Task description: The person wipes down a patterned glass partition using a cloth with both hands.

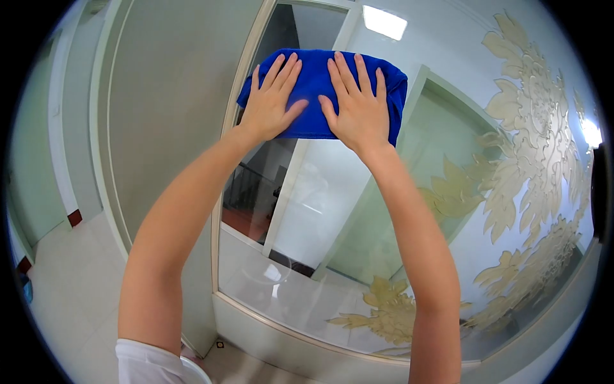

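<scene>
A blue cloth (313,115) is spread flat against the upper part of a large glass pane (320,192). My left hand (268,102) lies flat on the cloth's left half, fingers spread and pointing up. On its right half, my right hand (358,105) presses likewise, with the fingers apart. Both thumbs point toward each other, with a strip of cloth between them. The cloth's right edge is bunched in folds, and both arms reach up and forward.
Raised golden flower patterns (531,141) cover the pane's right side. A pale wooden frame (281,329) borders the glass below and at left. Left of it stands a grey-beige door panel (173,115), with a tiled floor (77,294) and a greenish door (35,147) beyond.
</scene>
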The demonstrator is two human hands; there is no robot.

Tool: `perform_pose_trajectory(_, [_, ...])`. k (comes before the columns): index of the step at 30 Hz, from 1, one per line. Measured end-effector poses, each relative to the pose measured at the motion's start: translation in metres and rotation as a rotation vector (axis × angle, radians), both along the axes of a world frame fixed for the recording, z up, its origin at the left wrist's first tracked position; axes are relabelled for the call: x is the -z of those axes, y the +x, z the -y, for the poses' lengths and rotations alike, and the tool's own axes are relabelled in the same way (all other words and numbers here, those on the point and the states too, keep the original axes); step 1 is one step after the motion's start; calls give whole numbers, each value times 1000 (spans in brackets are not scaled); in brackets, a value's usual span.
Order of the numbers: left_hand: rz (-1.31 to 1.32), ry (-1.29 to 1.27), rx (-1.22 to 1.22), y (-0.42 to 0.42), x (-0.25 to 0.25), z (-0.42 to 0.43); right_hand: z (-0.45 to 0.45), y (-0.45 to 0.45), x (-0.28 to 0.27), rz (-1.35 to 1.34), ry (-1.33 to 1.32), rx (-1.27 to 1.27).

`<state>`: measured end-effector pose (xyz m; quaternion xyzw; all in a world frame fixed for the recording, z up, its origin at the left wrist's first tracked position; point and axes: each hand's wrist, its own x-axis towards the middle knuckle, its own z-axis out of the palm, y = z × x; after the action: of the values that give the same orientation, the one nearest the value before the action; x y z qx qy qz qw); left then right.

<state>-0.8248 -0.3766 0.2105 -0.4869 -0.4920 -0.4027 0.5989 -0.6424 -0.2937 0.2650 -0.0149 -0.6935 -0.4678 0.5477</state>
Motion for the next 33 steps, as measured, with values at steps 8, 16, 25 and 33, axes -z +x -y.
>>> perform_pose_trajectory(8, [-50,-68,31,14,30,-11,-3,12,9,124,-23,-8])
perform_pose_trajectory(16, [72,-72,-15,37,38,-18,-5,25,3,213,51,11])
perform_pose_trajectory(25, [68,-7,54,77,18,-34,-12,58,-21,149,97,76])
perform_pose_trajectory(33, [1,79,56,121,-26,-53,-30,111,-58,26,108,232])
